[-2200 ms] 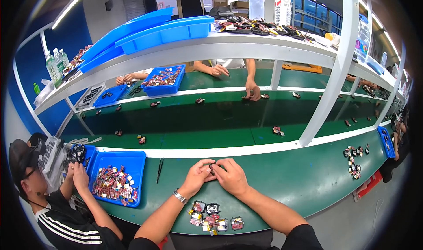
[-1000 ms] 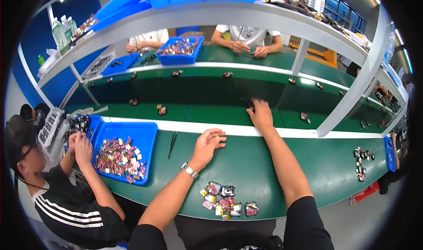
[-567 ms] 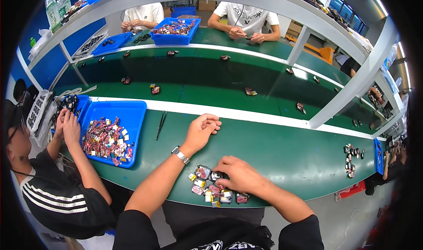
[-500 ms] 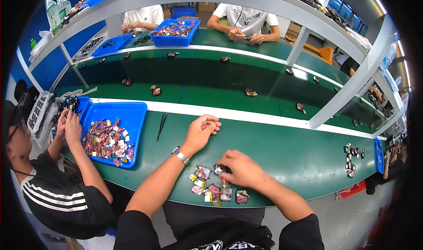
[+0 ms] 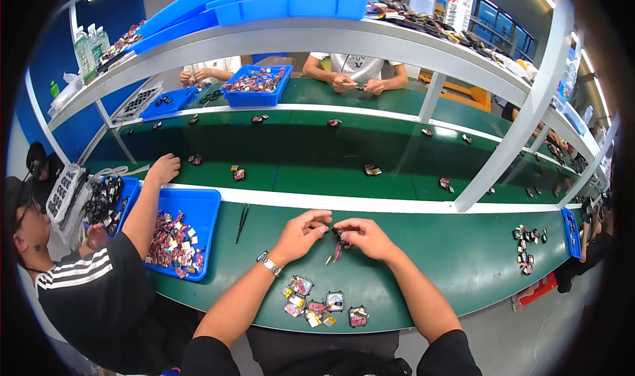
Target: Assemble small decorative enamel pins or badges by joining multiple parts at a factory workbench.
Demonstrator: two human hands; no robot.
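Pinching and apparently positioning a dark part (image 5: 337,232) in the right hand (image 5: 368,239), holding the left hand (image 5: 296,239) nearby with parted fingers, likely needing left-hand steadying.

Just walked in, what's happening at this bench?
The person's right hand pinches a small dark part with a reddish piece hanging below it. The left hand is right beside it; whether it touches is unclear. Small assemblies lie grouped near the bench edge. Tweezers lie to the left, beside a blue tray of reddish and white parts. A co-worker's hand is stretched out beyond that tray.
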